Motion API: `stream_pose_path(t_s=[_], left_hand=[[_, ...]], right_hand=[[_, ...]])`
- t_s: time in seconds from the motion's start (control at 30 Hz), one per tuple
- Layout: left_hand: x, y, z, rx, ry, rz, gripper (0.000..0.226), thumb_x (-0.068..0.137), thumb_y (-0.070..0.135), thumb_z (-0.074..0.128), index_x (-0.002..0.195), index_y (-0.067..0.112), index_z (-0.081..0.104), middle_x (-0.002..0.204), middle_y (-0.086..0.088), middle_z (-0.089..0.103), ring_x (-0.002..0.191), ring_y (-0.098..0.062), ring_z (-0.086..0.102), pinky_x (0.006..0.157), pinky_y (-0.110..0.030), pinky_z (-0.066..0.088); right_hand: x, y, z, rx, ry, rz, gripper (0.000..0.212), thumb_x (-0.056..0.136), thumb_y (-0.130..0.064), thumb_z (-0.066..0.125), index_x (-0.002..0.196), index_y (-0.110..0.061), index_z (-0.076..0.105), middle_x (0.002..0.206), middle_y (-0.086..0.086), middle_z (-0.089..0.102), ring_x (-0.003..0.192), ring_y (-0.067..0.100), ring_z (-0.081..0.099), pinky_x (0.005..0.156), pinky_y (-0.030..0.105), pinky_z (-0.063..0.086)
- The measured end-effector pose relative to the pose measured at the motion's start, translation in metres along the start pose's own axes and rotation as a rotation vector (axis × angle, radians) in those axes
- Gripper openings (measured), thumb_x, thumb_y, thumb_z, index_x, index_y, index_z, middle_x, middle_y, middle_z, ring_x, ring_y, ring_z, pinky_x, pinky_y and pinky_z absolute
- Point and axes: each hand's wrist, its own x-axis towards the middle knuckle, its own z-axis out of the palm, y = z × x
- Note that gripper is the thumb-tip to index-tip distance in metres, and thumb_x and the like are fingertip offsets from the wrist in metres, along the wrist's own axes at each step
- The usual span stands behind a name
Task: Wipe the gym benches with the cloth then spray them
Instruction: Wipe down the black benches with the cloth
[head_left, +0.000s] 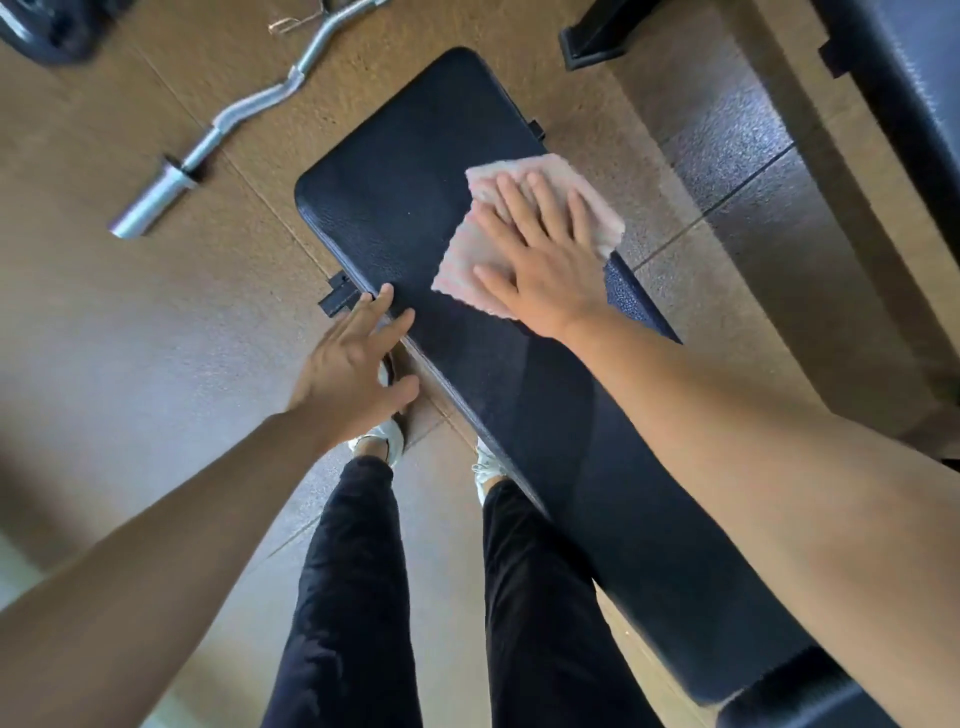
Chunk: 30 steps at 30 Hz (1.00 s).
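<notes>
I'm pressing the pink cloth (460, 270) flat on the black gym bench (405, 171), right grip (540, 260) spread; left grip (353, 358) spread, hovering at its edge. Wiping is underway, and spraying is waiting.

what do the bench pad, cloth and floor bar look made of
Bench pad: black vinyl or leatherette, judging by pebbled grain and dull sheen. Cloth: pale pink terry or microfibre, fuzzy nap. Bar: bright metal, probably chromed steel, mirror glints.

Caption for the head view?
The right hand presses a pink cloth on the black bench; the left hand touches its edge.
</notes>
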Motion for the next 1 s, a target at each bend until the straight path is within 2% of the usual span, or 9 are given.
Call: stream_pose_path(t_s=[0.1, 0.2, 0.33, 0.43, 0.57, 0.63, 0.7, 0.77, 1.0], left_hand=[[0.000, -0.005, 0.001, 0.012, -0.001, 0.027, 0.073, 0.092, 0.036, 0.070, 0.157, 0.026, 0.038, 0.172, 0.004, 0.012, 0.157, -0.024, 0.020, 0.126, -0.045, 0.022], [0.001, -0.012, -0.004, -0.141, 0.051, 0.005, 0.065, 0.091, 0.032, 0.071, 0.151, 0.027, 0.048, 0.167, 0.009, 0.030, 0.151, -0.020, 0.035, 0.120, -0.049, 0.036], [0.013, -0.026, -0.023, -0.360, 0.258, 0.006, 0.056, 0.083, 0.030, 0.064, 0.137, 0.015, 0.064, 0.145, -0.002, 0.059, 0.128, -0.019, 0.059, 0.106, -0.040, 0.051], [0.033, -0.039, -0.041, -0.360, 0.317, -0.045, 0.062, 0.082, 0.032, 0.063, 0.140, 0.011, 0.060, 0.150, -0.007, 0.054, 0.132, -0.022, 0.056, 0.104, -0.032, 0.047], [0.063, -0.059, -0.052, -0.327, 0.267, -0.081, 0.087, 0.077, 0.050, 0.058, 0.154, 0.013, 0.042, 0.165, -0.008, 0.030, 0.148, -0.026, 0.038, 0.110, -0.044, 0.044], [0.072, -0.064, -0.054, -0.338, 0.252, -0.103, 0.091, 0.076, 0.050, 0.060, 0.156, 0.012, 0.039, 0.166, -0.007, 0.027, 0.150, -0.024, 0.033, 0.112, -0.044, 0.043], [0.075, -0.067, -0.054, -0.329, 0.277, -0.112, 0.089, 0.076, 0.049, 0.059, 0.154, 0.012, 0.042, 0.162, -0.005, 0.031, 0.145, -0.021, 0.038, 0.106, -0.043, 0.047], [0.075, -0.072, -0.054, -0.326, 0.282, -0.100, 0.089, 0.075, 0.055, 0.054, 0.153, 0.014, 0.045, 0.160, -0.004, 0.035, 0.141, -0.021, 0.042, 0.102, -0.042, 0.049], [0.073, -0.096, -0.063, -0.388, 0.202, 0.002, 0.089, 0.072, 0.055, 0.049, 0.154, 0.021, 0.046, 0.162, 0.005, 0.033, 0.145, -0.012, 0.038, 0.103, -0.032, 0.043]], right_hand=[[0.027, 0.008, -0.010, 0.068, -0.009, 0.177, 0.067, 0.101, -0.060, 0.021, 0.162, -0.032, 0.013, 0.172, 0.000, 0.004, 0.157, 0.031, 0.003, 0.125, 0.057, 0.005], [0.031, -0.011, -0.010, 0.061, 0.019, 0.263, 0.066, 0.102, -0.056, 0.023, 0.162, -0.029, 0.016, 0.171, 0.006, 0.006, 0.156, 0.038, 0.006, 0.123, 0.061, 0.008], [0.013, -0.051, -0.003, 0.035, -0.005, 0.092, 0.067, 0.102, -0.057, 0.029, 0.162, -0.029, 0.018, 0.171, 0.008, 0.007, 0.155, 0.044, 0.004, 0.121, 0.066, 0.006], [-0.004, -0.085, 0.003, 0.051, -0.049, -0.086, 0.069, 0.102, -0.062, 0.027, 0.162, -0.030, 0.015, 0.171, 0.006, 0.002, 0.155, 0.044, -0.002, 0.120, 0.067, 0.006], [-0.016, -0.117, 0.010, 0.035, -0.108, -0.190, 0.068, 0.102, -0.061, 0.028, 0.162, -0.035, 0.011, 0.172, -0.002, 0.001, 0.156, 0.039, -0.006, 0.121, 0.065, 0.001], [-0.011, -0.108, 0.008, 0.025, -0.114, -0.251, 0.064, 0.103, -0.059, 0.028, 0.162, -0.038, 0.011, 0.171, -0.005, 0.003, 0.157, 0.035, -0.004, 0.123, 0.062, 0.002], [0.000, -0.087, 0.007, -0.020, -0.090, -0.299, 0.064, 0.103, -0.058, 0.030, 0.162, -0.037, 0.014, 0.171, -0.007, 0.007, 0.158, 0.031, 0.002, 0.124, 0.058, 0.008], [0.015, -0.065, 0.004, -0.041, -0.048, -0.226, 0.067, 0.102, -0.061, 0.031, 0.162, -0.035, 0.017, 0.171, -0.006, 0.010, 0.158, 0.028, 0.005, 0.125, 0.055, 0.010], [0.106, -0.038, -0.028, 0.096, -0.023, 0.315, 0.072, 0.098, -0.062, 0.028, 0.162, -0.033, 0.012, 0.171, -0.001, 0.004, 0.157, 0.032, 0.001, 0.125, 0.057, 0.002]])
